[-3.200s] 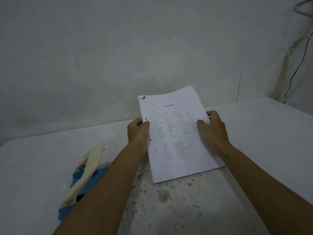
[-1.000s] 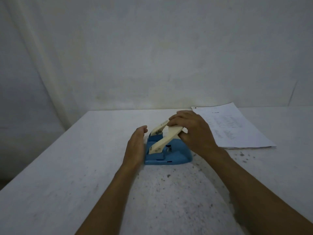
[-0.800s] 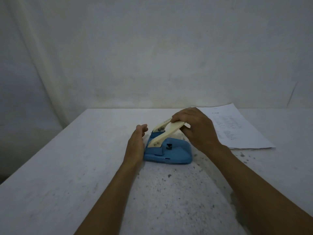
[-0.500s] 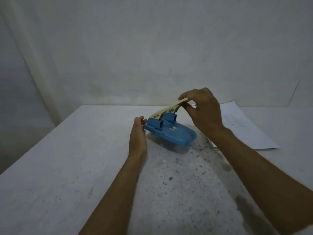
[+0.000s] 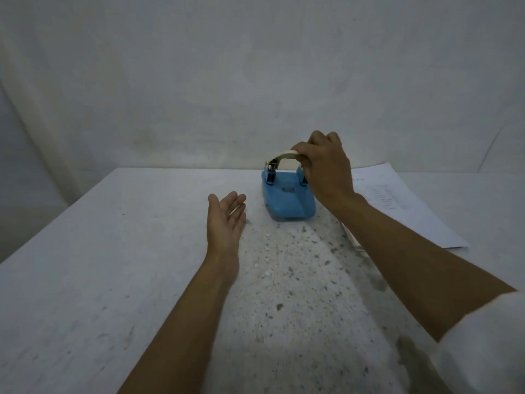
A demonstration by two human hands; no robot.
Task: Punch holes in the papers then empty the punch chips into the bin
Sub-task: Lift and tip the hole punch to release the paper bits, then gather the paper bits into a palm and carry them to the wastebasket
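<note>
speckled table point(image 5: 142, 265) under a pale wall; my right hand point(image 5: 326, 169) is closed on the punch point(image 5: 288, 199) lever, papers point(image 5: 397, 203) beside it; left hand point(image 5: 225, 220) spread, empty; punch looks rigid, weighty; lever seems the handle.

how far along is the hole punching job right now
Looks done: the papers lie flat on the table, set aside, though no holes can be made out. In hand: the right hand holds the hole punch by its cream handle, while the left hand is open and empty beside it. Left: emptying the chips; no bin is in view, and a few white bits lie on the table.
</note>
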